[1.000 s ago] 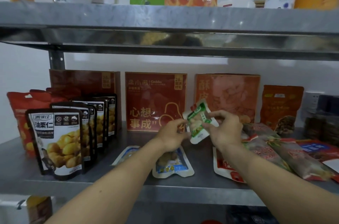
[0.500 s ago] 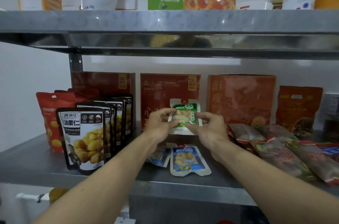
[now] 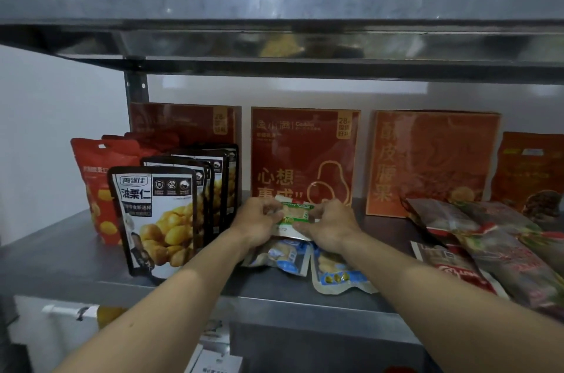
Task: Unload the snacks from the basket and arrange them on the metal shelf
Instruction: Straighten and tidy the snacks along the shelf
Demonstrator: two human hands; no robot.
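The left hand (image 3: 259,223) and the right hand (image 3: 331,229) each pinched one side edge of a small green-and-white plastic snack packet (image 3: 295,214), fingers curled onto it. The packet was low over the grey metal shelf (image 3: 76,262) (whether it touched anything beneath could not be told), just behind two flat blue-and-white pouches (image 3: 282,256) and in front of a tall red cardboard box (image 3: 305,156).

The left hand (image 3: 258,224) and right hand (image 3: 331,230) have lowered the green snack packet (image 3: 294,214). A second ago it was tilted and held well above the blue packets (image 3: 280,255). It was then turned level, and now sits low at their far edge, pinched at both ends.
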